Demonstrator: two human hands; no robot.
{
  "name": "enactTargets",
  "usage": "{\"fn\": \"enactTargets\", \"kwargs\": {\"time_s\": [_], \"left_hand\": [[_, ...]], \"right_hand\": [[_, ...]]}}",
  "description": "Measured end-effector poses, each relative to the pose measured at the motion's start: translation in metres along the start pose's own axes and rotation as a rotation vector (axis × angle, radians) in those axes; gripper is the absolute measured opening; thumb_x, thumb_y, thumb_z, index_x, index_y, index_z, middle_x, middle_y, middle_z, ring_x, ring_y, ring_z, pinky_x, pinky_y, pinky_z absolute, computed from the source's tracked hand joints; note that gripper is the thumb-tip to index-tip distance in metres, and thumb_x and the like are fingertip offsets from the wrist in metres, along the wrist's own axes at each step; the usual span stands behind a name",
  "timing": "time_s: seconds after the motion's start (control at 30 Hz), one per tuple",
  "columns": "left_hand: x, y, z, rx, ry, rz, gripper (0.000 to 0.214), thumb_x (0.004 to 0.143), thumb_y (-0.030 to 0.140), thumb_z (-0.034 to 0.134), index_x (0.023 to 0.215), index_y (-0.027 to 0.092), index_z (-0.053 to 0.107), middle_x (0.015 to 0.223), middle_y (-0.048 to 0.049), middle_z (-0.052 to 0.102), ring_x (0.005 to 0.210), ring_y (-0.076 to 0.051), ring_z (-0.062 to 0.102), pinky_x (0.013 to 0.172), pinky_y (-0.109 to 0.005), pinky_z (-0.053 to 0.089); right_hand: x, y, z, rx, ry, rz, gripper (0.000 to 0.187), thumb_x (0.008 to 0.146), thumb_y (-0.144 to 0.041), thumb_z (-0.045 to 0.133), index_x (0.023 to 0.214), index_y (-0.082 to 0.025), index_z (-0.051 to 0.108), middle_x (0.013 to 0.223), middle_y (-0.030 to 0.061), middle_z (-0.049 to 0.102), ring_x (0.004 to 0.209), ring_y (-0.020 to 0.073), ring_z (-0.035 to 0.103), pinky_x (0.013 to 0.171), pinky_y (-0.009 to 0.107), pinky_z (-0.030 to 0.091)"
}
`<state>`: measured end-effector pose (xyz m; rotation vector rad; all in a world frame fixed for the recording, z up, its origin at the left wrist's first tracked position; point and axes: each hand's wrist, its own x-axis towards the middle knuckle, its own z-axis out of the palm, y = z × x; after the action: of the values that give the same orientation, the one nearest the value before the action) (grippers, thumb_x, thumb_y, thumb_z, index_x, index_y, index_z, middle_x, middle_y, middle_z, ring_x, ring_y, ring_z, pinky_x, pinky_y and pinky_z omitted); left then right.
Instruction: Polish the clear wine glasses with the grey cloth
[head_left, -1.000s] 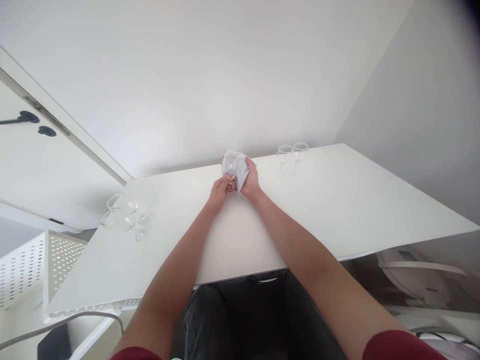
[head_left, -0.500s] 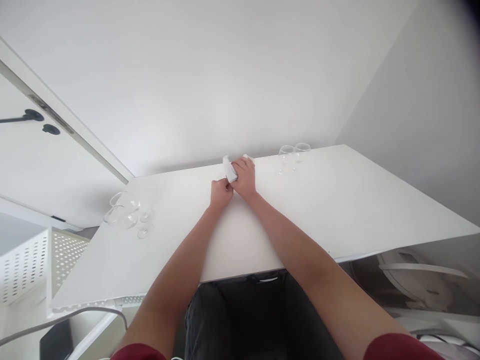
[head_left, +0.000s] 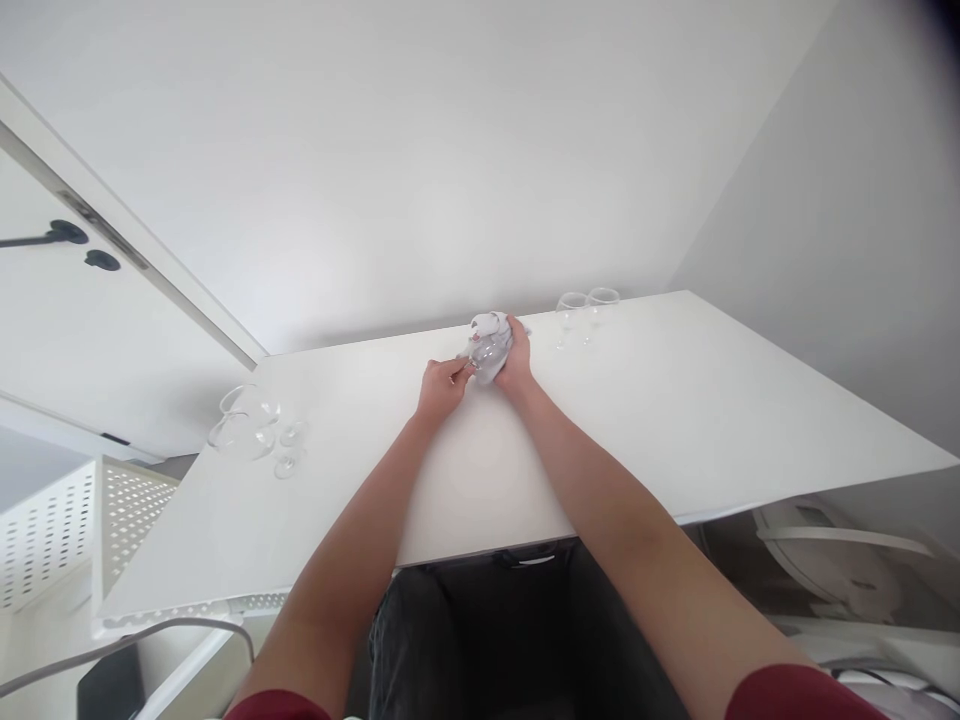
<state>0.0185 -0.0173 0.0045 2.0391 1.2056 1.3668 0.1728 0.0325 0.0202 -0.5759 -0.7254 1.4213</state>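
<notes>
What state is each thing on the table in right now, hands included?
Glass in hand: lifted, tilted, bowl wrapped in the cloth.
Cloth: bunched around the bowl.
Left hand: pinching the glass at its stem end.
Right hand: closed on cloth and bowl.
Two glasses, left: lying on their sides.
Two glasses, back right: standing upright, apart from the hands.
Table: bearing all of these.

Your arms are bare from the wrists up past the elbows, with short dark red sleeves showing only at the near bottom edge, one on the left (head_left: 277, 706) and one on the right (head_left: 806, 693). You wear dark grey trousers (head_left: 420, 650), seen between your arms at the near edge. Your left hand (head_left: 441, 386) and right hand (head_left: 517, 358) carry no gloves, rings or watch.
</notes>
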Motion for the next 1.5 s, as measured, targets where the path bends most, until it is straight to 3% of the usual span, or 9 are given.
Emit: {"fn": "enactTargets", "kwargs": {"time_s": [0.17,0.3,0.53,0.63,0.73,0.87,1.07,1.23,1.5], "left_hand": [[0.001,0.007,-0.001,-0.187,0.025,-0.159,0.017,0.085,0.035,0.076,0.075,0.021,0.077,0.064,-0.0024,0.068,0.06,-0.017,0.055,0.069,-0.032,0.044],[0.003,0.003,-0.001,-0.32,0.117,-0.255,0.033,0.086,0.049,0.076,0.077,0.017,0.078,0.072,-0.0061,0.073,0.065,-0.018,0.062,0.07,-0.032,0.05],[0.003,-0.01,-0.006,-0.339,0.367,-0.355,0.036,0.09,0.054,0.071,0.085,0.019,0.077,0.076,-0.0039,0.071,0.067,-0.015,0.058,0.065,-0.029,0.047],[0.003,-0.015,-0.006,-0.313,0.402,-0.374,0.031,0.089,0.049,0.071,0.09,0.019,0.079,0.083,-0.0053,0.074,0.073,-0.017,0.062,0.071,-0.031,0.05],[0.004,-0.018,-0.005,-0.34,0.442,-0.389,0.027,0.083,0.04,0.076,0.1,0.02,0.082,0.096,-0.008,0.078,0.088,-0.022,0.069,0.085,-0.036,0.053],[0.004,-0.015,-0.004,-0.396,0.432,-0.416,0.036,0.079,0.035,0.079,0.111,0.019,0.08,0.095,-0.0087,0.078,0.084,-0.022,0.07,0.083,-0.038,0.054],[0.003,0.001,-0.003,-0.464,0.376,-0.372,0.039,0.086,0.054,0.078,0.106,0.022,0.069,0.088,-0.0054,0.072,0.085,-0.02,0.068,0.08,-0.034,0.053],[0.002,0.005,-0.003,-0.479,0.362,-0.383,0.048,0.088,0.069,0.069,0.106,0.025,0.06,0.083,-0.0016,0.065,0.08,-0.018,0.063,0.073,-0.031,0.049],[0.005,-0.003,-0.005,-0.334,0.471,-0.393,0.045,0.083,0.063,0.077,0.102,0.023,0.068,0.095,-0.0046,0.064,0.087,-0.017,0.061,0.077,-0.032,0.052]], "right_hand": [[-0.012,-0.002,0.009,-0.07,-0.171,0.145,0.078,0.081,-0.094,0.041,0.102,-0.022,0.064,0.075,0.0064,0.07,0.068,0.0246,0.065,0.056,0.036,0.052],[-0.014,0.013,0.021,-0.081,-0.254,0.217,0.081,0.08,-0.096,0.042,0.098,-0.021,0.066,0.078,0.0095,0.072,0.077,0.0267,0.068,0.059,0.036,0.054],[-0.021,0.039,0.025,-0.247,-0.257,0.117,0.05,0.078,-0.067,0.08,0.099,-0.022,0.071,0.1,0.0078,0.076,0.1,0.0253,0.07,0.09,0.035,0.056],[-0.025,0.04,0.023,-0.355,-0.291,0.108,0.046,0.084,-0.061,0.076,0.107,-0.021,0.07,0.108,0.0086,0.074,0.109,0.0262,0.068,0.097,0.037,0.054],[-0.024,0.042,0.022,-0.446,-0.189,0.008,0.045,0.091,-0.057,0.066,0.12,-0.023,0.063,0.121,0.0085,0.068,0.119,0.0253,0.062,0.103,0.038,0.052],[-0.021,0.045,0.022,-0.678,-0.176,-0.164,0.033,0.095,-0.044,0.061,0.121,-0.024,0.061,0.123,0.0098,0.062,0.12,0.026,0.059,0.107,0.042,0.049],[-0.024,0.034,0.022,-0.79,-0.294,-0.303,0.051,0.101,-0.037,0.049,0.15,-0.029,0.045,0.122,0.0073,0.067,0.106,0.025,0.064,0.093,0.039,0.053],[-0.03,0.029,0.027,-1.113,-0.373,-0.42,0.058,0.1,-0.028,0.041,0.158,-0.029,0.045,0.118,0.0096,0.068,0.112,0.0289,0.057,0.101,0.046,0.046],[-0.029,0.031,0.024,-1.349,-0.228,-0.414,0.061,0.096,-0.019,0.035,0.156,-0.024,0.049,0.118,0.0138,0.064,0.11,0.0319,0.053,0.096,0.048,0.045]]}}
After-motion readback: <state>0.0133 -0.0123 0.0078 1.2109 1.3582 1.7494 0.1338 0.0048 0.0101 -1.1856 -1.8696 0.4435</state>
